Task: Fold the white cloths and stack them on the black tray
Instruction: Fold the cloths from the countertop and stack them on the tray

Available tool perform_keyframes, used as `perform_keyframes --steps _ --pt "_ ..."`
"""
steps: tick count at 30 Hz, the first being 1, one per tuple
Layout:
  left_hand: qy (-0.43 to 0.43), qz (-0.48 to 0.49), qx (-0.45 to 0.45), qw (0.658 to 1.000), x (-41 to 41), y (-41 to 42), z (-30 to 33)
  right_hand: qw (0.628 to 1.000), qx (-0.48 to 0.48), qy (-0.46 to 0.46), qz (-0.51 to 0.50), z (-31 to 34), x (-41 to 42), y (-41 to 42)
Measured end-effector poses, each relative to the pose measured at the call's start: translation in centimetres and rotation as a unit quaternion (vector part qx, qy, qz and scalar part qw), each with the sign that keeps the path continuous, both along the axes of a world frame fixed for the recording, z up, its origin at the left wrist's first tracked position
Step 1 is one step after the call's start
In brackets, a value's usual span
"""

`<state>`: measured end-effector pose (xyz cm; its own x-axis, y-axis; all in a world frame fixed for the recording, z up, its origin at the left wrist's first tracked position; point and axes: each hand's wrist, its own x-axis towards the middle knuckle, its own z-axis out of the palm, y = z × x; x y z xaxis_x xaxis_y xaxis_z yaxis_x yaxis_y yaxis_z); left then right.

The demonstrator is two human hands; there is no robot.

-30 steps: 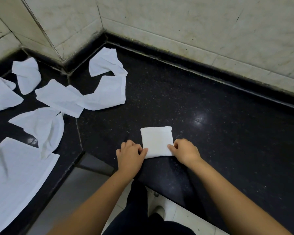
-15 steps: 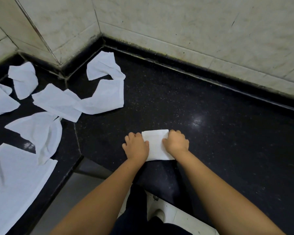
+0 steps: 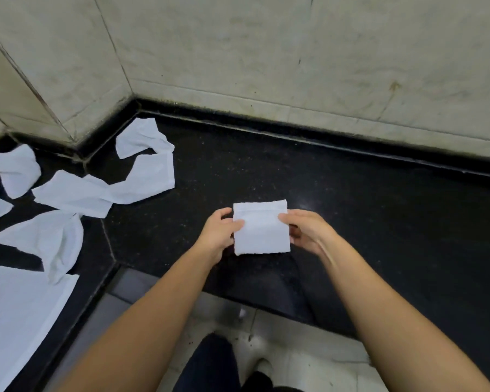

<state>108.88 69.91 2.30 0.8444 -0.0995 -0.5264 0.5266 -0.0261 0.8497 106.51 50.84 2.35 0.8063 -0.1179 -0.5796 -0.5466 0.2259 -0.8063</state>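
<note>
We hold the folded cloth (image 3: 261,229) between both hands. The left hand (image 3: 219,234) pinches its 9 o'clock edge, thumb on top; the right hand (image 3: 306,230) pinches the 3 o'clock edge in the same way. Half a second ago both hands pressed this cloth flat against the counter (image 3: 379,222) with curled fingers. Now the cloth appears lifted clear of the surface, and the hands have moved out to its side edges. We judge that the folding of this cloth is complete and that the transfer step begins.

The black tray is not in view, so we cannot state its direction or how many cloths it already carries.

Count, working outward from the hands:
- Folded cloths: one, the piece in hand.
- Unfolded cloths: the loose cloths (image 3: 77,193) lie on the counter from 8 o'clock round to 10 o'clock. We count about seven:
  - one crumpled in the corner (image 3: 142,137) at 10 o'clock
  - two overlapping below it
  - one near the wall (image 3: 16,174)
  - one cut by the frame edge
  - one twisted piece (image 3: 54,239)
  - one large sheet (image 3: 17,321) at 8 o'clock

Overlaps make this count approximate. On that basis, most of the task remains.
</note>
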Motion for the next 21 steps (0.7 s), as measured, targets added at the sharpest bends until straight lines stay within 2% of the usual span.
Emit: perform_keyframes --steps 3,7,11,17,21 --pt "0.046 -0.072 -0.053 0.995 -1.8 -2.0 0.8 0.999 -0.029 -0.017 -0.023 1.4 -4.1 -2.4" --pt "0.098 -0.186 -0.082 0.974 -3.7 -6.0 1.9 0.991 -0.062 -0.04 -0.109 3.0 -10.9 -5.7" --pt "0.125 -0.307 -0.068 0.941 -7.6 -11.2 3.0 0.972 -0.072 -0.029 -0.222 3.4 -19.3 -8.6" --pt "0.153 -0.414 -0.045 0.896 -16.6 -18.9 3.3 0.934 -0.064 -0.011 -0.35 3.4 -31.6 -12.2" --pt "0.155 -0.467 -0.039 0.87 -23.1 -25.7 3.3 0.91 -0.056 -0.031 -0.41 3.1 -39.8 -16.6"
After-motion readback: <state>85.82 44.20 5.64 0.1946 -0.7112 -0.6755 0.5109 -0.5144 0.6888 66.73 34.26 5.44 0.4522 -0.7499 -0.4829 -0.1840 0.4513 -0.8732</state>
